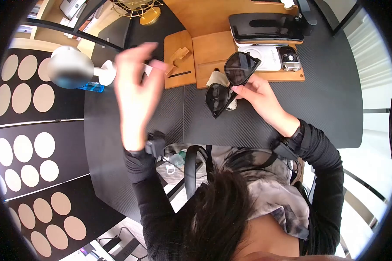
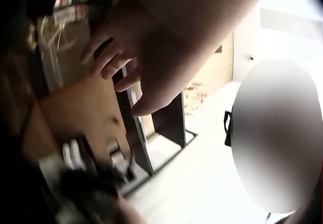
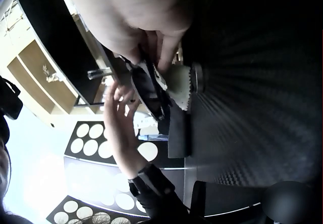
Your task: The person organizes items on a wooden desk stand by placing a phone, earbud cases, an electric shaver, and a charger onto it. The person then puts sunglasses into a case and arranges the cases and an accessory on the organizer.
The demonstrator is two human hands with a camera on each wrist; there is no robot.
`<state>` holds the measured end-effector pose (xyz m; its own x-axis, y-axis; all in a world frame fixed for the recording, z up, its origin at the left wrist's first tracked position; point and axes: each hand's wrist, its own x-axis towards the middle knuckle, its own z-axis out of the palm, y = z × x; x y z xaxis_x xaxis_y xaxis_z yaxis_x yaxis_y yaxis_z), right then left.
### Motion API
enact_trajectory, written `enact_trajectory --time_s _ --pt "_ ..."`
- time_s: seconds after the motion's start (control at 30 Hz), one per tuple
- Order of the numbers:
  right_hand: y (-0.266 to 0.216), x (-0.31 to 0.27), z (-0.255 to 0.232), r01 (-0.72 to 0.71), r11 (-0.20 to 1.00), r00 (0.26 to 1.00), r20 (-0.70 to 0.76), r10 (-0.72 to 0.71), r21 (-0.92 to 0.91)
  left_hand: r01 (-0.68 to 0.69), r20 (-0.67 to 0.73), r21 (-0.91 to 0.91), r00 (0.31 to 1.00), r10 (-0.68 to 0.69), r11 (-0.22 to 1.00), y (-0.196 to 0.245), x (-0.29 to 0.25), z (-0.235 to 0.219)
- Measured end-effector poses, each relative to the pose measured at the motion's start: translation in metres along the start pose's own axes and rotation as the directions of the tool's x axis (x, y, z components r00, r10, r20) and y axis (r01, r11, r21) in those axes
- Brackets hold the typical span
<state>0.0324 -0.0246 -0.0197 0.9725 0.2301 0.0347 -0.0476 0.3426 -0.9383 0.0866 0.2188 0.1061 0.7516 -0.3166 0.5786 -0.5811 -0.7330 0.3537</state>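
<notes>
Black sunglasses [image 1: 239, 68] with dark lenses hang tilted over the desk, pinched near the bridge by my right hand [image 1: 265, 102]. A pale cloth [image 1: 217, 79] with a zigzag edge shows behind the frame. From the right wrist, the cloth [image 3: 180, 85] sits right beside the sunglasses [image 3: 146, 90], below the fingers. My left hand [image 1: 137, 93] is raised over the left part of the desk, blurred, its fingers loosely spread and holding nothing. In the left wrist view that hand [image 2: 146, 47] shows its fingers apart.
A wooden organizer [image 1: 211, 48] stands at the back of the black desk [image 1: 326, 104]. On it are a black case [image 1: 265, 27], a white charger [image 1: 271, 58] and a watch [image 1: 290, 58]. A white round-headed object [image 1: 69, 65] stands at left, and a gold wheel-shaped ornament [image 1: 150, 15] behind.
</notes>
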Motion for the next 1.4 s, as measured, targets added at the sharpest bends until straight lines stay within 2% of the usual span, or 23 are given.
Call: enact_trajectory --time_s 0.07,0.13,0.2,0.23,0.37,0.43,0.53,0.6,0.67,0.73,0.8,0.83,0.87,0.9,0.93,0.97,1.0,1.07,1.1,1.13,1.2,1.27,1.4 --pt "-0.001 -0.001 0.003 0.002 1.0 1.0 -0.002 -0.002 0.007 0.265 -0.231 -0.055 0.935 -0.27 0.963 -0.073 0.003 -0.018" --pt "0.001 0.0 0.005 -0.009 1.0 1.0 0.015 0.008 0.026 0.353 -0.117 0.245 0.935 -0.334 0.903 -0.164 -0.012 -0.031" --pt "0.002 0.001 0.004 -0.009 1.0 1.0 0.027 0.008 0.02 0.573 0.114 0.18 0.795 -0.596 0.799 -0.192 -0.03 -0.025" --pt "0.002 0.001 0.004 -0.015 1.0 0.999 0.039 0.015 0.013 0.7 0.329 -0.077 0.69 -0.645 0.71 -0.197 -0.037 -0.024" --pt "-0.001 0.001 0.002 -0.064 0.996 0.997 0.039 0.066 -0.064 0.664 0.314 -0.017 0.714 -0.626 0.748 -0.213 -0.046 -0.011" --pt "-0.002 0.003 0.002 -0.042 0.999 0.997 0.068 0.044 -0.03 0.45 0.262 0.19 0.833 -0.487 0.873 -0.214 -0.044 -0.009" --pt "0.002 0.004 0.001 0.022 1.0 0.995 0.099 -0.021 -0.016 0.378 0.223 0.271 0.87 -0.44 0.885 -0.206 -0.04 -0.017" --pt "-0.018 0.0 0.014 0.095 0.995 0.991 0.094 -0.091 -0.033 0.398 0.027 0.371 0.899 -0.438 0.839 -0.167 -0.025 -0.029" --pt "-0.034 0.004 0.031 0.163 0.986 0.984 0.076 -0.16 -0.035 0.259 -0.19 0.246 0.958 -0.216 0.934 -0.147 -0.014 -0.037" --pt "-0.046 0.012 0.047 0.417 0.902 0.898 0.2 -0.391 -0.108 0.187 -0.291 0.238 0.95 -0.113 0.953 -0.094 -0.002 -0.033" --pt "-0.08 0.018 0.065 0.568 0.763 0.817 0.319 -0.48 -0.308 0.132 -0.284 0.206 0.956 -0.07 0.97 -0.034 0.009 -0.017" --pt "-0.092 0.02 0.076 0.611 0.712 0.79 0.322 -0.522 -0.345 -0.052 -0.268 0.292 0.954 0.133 0.955 -0.029 0.009 -0.006" --pt "-0.095 0.023 0.09 0.661 0.712 0.75 0.249 -0.614 -0.238 -0.027 -0.217 -0.08 0.976 0.009 0.996 -0.022 0.008 0.007" --pt "-0.094 0.03 0.095 0.684 0.679 0.73 0.235 -0.642 -0.268 0.235 -0.21 -0.205 0.938 -0.277 0.95 -0.01 0.007 0.024" --pt "-0.092 0.035 0.095 0.701 0.648 0.711 0.219 -0.668 -0.299 0.028 -0.355 0.09 0.935 0.006 0.996 -0.032 0.008 0.053" --pt "-0.09 0.04 0.091 0.678 0.63 0.721 0.177 -0.67 -0.379 0.142 -0.176 -0.679 0.921 -0.348 0.721 -0.023 0.006 0.06" --pt "-0.089 0.042 0.084 0.646 0.61 0.729 0.133 -0.671 -0.459 0.212 0.211 -0.976 0.869 -0.448 -0.048 -0.012 0.003 0.064" --pt "-0.09 0.049 0.066 0.562 0.673 0.78 0.037 -0.625 -0.481 0.259 0.299 -0.954 0.807 -0.509 -0.151 0.022 0.002 0.049" --pt "-0.09 0.05 0.049 0.543 0.661 0.783 0.029 -0.621 -0.518 0.358 0.076 -0.627 0.912 -0.403 0.692 -0.001 -0.008 0.062" --pt "-0.098 0.05 0.039 0.52 0.649 0.788 0.017 -0.616 -0.555 0.392 0.185 -0.805 0.879 -0.439 0.445 -0.008 -0.012 0.063" --pt "-0.104 0.055 0.023 0.473 0.545 0.73 -0.038 -0.682 -0.693 0.376 0.204 -0.887 0.841 -0.501 0.268 0.01 -0.006 0.061" --pt "-0.102 0.065 0.012 0.461 0.521 0.703 -0.063 -0.709 -0.719 0.332 0.126 -0.871 0.864 -0.488 0.362 0.023 -0.008 0.064" --pt "-0.101 0.062 0.013 0.5 0.349 0.657 0.084 -0.749 -0.792 0.268 -0.014 -0.779 0.896 -0.444 0.567 0.032 -0.02 0.07"
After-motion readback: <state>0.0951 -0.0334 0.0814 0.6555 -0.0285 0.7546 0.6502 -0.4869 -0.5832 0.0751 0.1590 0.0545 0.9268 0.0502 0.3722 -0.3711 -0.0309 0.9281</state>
